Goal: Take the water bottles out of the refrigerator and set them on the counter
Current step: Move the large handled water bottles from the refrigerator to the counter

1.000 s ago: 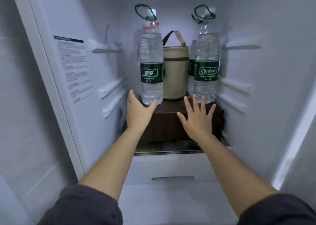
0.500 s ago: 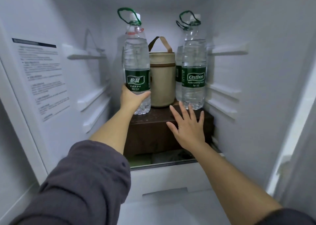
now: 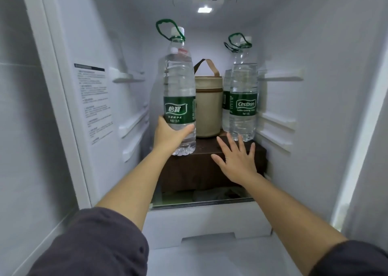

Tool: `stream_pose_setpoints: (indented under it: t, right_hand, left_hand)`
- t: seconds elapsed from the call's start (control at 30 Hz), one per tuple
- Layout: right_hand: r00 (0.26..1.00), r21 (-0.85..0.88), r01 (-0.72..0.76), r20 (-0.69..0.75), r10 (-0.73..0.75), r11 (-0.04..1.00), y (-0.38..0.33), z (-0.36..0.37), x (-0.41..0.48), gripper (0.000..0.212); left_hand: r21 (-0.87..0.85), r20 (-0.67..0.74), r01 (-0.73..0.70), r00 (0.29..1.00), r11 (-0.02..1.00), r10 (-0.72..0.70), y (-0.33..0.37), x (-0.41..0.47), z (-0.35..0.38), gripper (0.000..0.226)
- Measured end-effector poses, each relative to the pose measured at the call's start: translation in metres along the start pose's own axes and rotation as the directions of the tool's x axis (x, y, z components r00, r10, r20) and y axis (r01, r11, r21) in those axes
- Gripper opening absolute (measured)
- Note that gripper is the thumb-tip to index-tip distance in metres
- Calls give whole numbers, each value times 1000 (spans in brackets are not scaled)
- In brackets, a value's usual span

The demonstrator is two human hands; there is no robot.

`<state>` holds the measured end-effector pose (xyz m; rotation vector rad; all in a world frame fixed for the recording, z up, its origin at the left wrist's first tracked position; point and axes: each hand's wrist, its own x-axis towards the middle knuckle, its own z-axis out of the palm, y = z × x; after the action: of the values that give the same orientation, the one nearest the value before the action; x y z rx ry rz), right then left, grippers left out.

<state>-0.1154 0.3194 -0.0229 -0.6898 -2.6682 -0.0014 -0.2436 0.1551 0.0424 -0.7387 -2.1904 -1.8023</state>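
Observation:
Inside the open refrigerator, a tall clear water bottle (image 3: 179, 91) with a green label and green carry loop is gripped low down by my left hand (image 3: 170, 134); its base sits at the front edge of a dark brown box (image 3: 201, 166). A second bottle (image 3: 243, 99) of the same kind stands on the box at the right, and a third bottle (image 3: 226, 99) is partly hidden behind it. My right hand (image 3: 236, 160) hovers with fingers spread just below and in front of the right bottle, holding nothing.
A beige round bag (image 3: 208, 108) with a brown handle stands between the bottles at the back. White shelf rails (image 3: 277, 126) line both side walls. A white drawer front (image 3: 207, 223) lies below the glass shelf. The counter is out of view.
My left hand has closed around the left bottle, which now looks nearer and slightly forward on the box. My right hand has risen toward the right bottle's base.

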Motion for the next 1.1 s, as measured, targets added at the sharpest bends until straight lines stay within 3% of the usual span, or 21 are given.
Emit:
stream_pose_setpoints:
  t: [0.07,0.13,0.2,0.27,0.47,0.63,0.8,1.0,1.1]
  right_hand:
    - [996,60,-32,89,26,998,-2,-12,6,74]
    - [995,285,-80,79,59,955,-7,-33,13,79]
    - [998,584,-59,18,60,810,-18,-64,24,82]
    - [998,771,6,-41,41,637,-34,-98,38,84]
    - [998,906,30,-47,30,423,-99,-175,96,100]
    - [998,920,58,-64,5,387,-132,-194,130,92]
    - [997,877,75,-56,-53,475,-130,-200,137,63]
    - [997,850,41,-4,-72,526,-101,-223,103,72]
    - [991,869,13,54,-119,496,-80,-238,90,65]
  left_hand:
    - [-16,12,19,1000,1000,-19,0,0,0,82]
    - [-27,18,28,999,999,-27,-1,0,2,84]
    - [-34,17,24,1000,999,-23,-3,0,3,86]
    - [-43,14,21,1000,999,-21,-5,-1,4,90]
    - [-104,28,21,999,994,-18,-10,4,6,88]
    - [-155,36,17,999,988,-11,-18,6,9,88]
    - [-141,56,-26,998,990,34,-18,5,6,86]
    - [-126,105,-109,987,986,123,-13,-6,1,98]
    - [-76,153,-187,968,979,197,-12,-13,-1,107]
